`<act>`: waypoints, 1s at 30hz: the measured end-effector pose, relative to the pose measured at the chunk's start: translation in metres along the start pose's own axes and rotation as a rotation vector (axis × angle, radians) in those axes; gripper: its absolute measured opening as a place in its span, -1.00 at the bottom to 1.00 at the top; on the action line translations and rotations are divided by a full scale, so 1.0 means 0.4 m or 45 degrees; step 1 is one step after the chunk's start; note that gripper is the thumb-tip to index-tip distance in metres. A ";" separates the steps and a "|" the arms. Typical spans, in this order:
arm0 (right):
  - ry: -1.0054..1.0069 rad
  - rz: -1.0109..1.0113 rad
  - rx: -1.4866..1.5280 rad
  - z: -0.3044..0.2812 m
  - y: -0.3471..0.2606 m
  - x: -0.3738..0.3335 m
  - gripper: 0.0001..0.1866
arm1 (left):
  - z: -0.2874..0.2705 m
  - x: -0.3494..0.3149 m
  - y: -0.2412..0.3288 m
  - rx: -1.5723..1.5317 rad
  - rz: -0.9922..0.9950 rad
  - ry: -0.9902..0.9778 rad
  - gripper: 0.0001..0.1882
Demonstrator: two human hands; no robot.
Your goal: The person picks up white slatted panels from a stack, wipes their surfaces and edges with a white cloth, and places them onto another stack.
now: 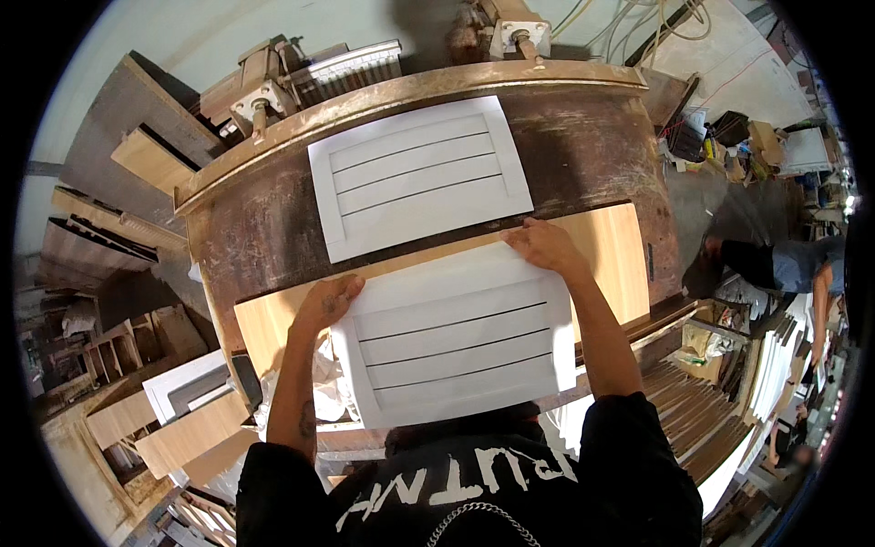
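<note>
A white panel with dark parallel grooves (pixel 456 351) is in front of my body, tilted toward me over the near edge of the bench. My left hand (pixel 333 303) is closed on its far left corner. My right hand (pixel 547 246) grips the far edge close to the right corner. Beneath my hands lies a light wood-grain board (pixel 609 242), partly hidden by the panel. A second white grooved panel (pixel 419 178) lies flat beyond it on the dark worn bench (pixel 583 128).
Along the bench's far side runs a raised ledge (pixel 410 87), with two metal clamp cylinders above. Cut boards (pixel 196 428) lean at the left. A slatted stack (pixel 688 415) stands at the right, where another person (pixel 807 264) bends over.
</note>
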State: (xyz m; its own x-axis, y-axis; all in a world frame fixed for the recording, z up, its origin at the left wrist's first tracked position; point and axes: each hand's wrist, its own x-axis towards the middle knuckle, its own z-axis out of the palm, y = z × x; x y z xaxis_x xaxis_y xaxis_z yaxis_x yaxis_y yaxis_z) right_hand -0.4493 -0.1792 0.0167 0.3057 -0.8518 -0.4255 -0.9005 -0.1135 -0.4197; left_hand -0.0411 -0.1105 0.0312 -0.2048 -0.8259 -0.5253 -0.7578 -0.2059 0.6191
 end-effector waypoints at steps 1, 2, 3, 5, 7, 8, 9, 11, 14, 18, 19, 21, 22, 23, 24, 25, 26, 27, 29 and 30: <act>-0.028 0.008 -0.068 -0.010 -0.017 -0.002 -0.31 | -0.002 0.003 0.001 -0.001 -0.004 0.008 -0.47; -0.056 0.016 -0.136 -0.015 -0.028 -0.003 -0.31 | -0.004 0.006 -0.001 0.078 0.036 -0.007 -0.46; -0.054 0.008 -0.138 -0.014 -0.029 -0.004 -0.31 | -0.006 0.007 0.000 0.156 0.075 -0.023 -0.46; -0.111 -0.017 -0.187 -0.001 -0.023 -0.009 -0.31 | -0.022 0.005 0.026 0.200 0.029 -0.106 -0.45; -0.088 -0.061 -0.133 -0.012 -0.017 -0.010 -0.30 | -0.024 0.002 -0.002 0.207 0.017 -0.179 -0.46; -0.065 -0.104 -0.081 -0.016 -0.020 -0.014 -0.30 | -0.012 -0.008 -0.022 0.156 0.061 -0.031 -0.45; -0.090 -0.109 -0.077 -0.014 -0.024 -0.019 -0.30 | -0.010 -0.006 -0.040 0.002 -0.099 -0.054 -0.44; -0.162 -0.061 -0.259 -0.044 -0.046 -0.011 -0.29 | -0.006 -0.003 -0.056 -0.178 -0.103 -0.027 -0.45; -0.534 0.213 -0.308 -0.100 -0.110 0.015 -0.32 | 0.017 -0.011 -0.065 -0.167 -0.060 0.068 -0.50; 0.082 -0.080 0.483 0.019 0.082 -0.024 -0.33 | 0.149 -0.030 -0.228 -0.777 0.150 0.660 -0.49; 0.174 0.069 0.683 0.027 0.109 -0.076 -0.33 | 0.174 -0.060 -0.219 -0.797 0.153 0.664 -0.49; 0.347 0.364 1.100 0.075 0.136 -0.213 -0.29 | 0.215 -0.163 -0.169 -0.924 -0.001 0.555 -0.44; 0.439 0.504 1.316 0.103 0.140 -0.267 -0.25 | 0.236 -0.221 -0.143 -0.977 -0.061 0.523 -0.40; 0.361 0.535 1.356 0.145 0.151 -0.316 -0.28 | 0.267 -0.269 -0.126 -1.029 -0.064 0.507 -0.37; 0.283 0.368 1.250 0.170 0.151 -0.345 -0.24 | 0.314 -0.305 -0.154 -1.034 -0.049 0.515 -0.37; 0.213 0.190 1.146 0.193 0.147 -0.367 -0.19 | 0.385 -0.327 -0.204 -1.218 -0.188 0.522 -0.35; 0.205 0.252 1.104 0.184 0.105 -0.377 -0.19 | 0.405 -0.339 -0.206 -1.396 -0.329 0.516 -0.32; 0.198 0.315 1.061 0.180 0.058 -0.383 -0.19 | 0.416 -0.342 -0.214 -1.402 -0.317 0.517 -0.32; 0.359 0.234 0.924 0.142 0.010 -0.371 -0.18 | 0.363 -0.349 -0.130 -1.372 -0.302 0.460 -0.27; 0.235 0.285 1.002 0.130 0.021 -0.361 -0.18 | 0.348 -0.358 -0.104 -1.373 -0.280 0.462 -0.27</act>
State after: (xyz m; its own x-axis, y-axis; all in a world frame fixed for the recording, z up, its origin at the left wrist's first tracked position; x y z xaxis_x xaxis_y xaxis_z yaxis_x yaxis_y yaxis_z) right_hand -0.4850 -0.0307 0.0329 0.0282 -0.8897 -0.4556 -0.4342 0.3996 -0.8073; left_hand -0.0663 0.0893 -0.0005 0.1882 -0.7827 -0.5933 0.2025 -0.5602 0.8032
